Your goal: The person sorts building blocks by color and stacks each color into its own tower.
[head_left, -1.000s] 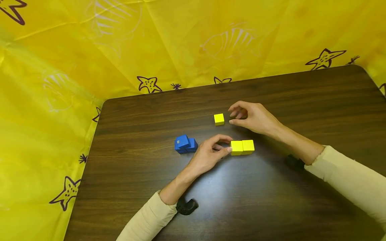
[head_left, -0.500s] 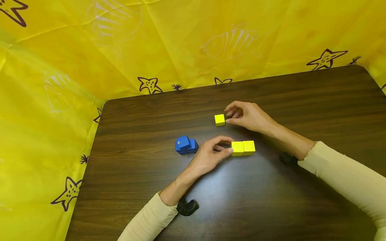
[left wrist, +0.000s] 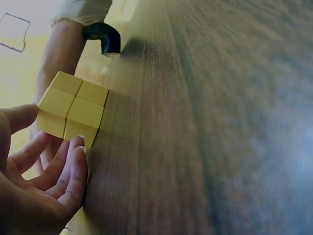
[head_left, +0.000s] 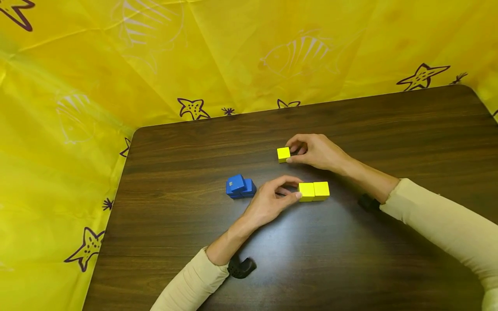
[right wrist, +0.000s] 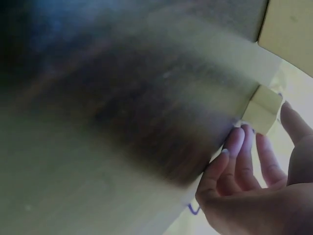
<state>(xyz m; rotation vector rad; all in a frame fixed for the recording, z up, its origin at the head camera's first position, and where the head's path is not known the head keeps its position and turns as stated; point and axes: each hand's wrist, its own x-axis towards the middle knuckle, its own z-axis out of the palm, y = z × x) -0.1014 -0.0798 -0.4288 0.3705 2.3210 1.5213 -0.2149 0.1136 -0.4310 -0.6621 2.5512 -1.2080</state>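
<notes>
My left hand is at the left end of a small block of yellow cubes, two columns side by side. In the left wrist view, this yellow stack is two cubes high, with my thumb on one side and fingertips on another, holding it. Further back, my right hand pinches a single yellow cube by its right side, thumb at the front corner and index finger behind. The right wrist view has the lone cube between thumb and fingertips. Both stack and cube sit on the table.
Blue cubes stand piled just left of my left hand, the top one turned askew. The dark wooden table meets a yellow patterned cloth along its back and left edges. A black wrist device shows at the left cuff.
My right hand has moved left to the single yellow cube, its thumb and fingers closing in on it. The left hand stays at the yellow stack, and the cubes have not visibly moved.
</notes>
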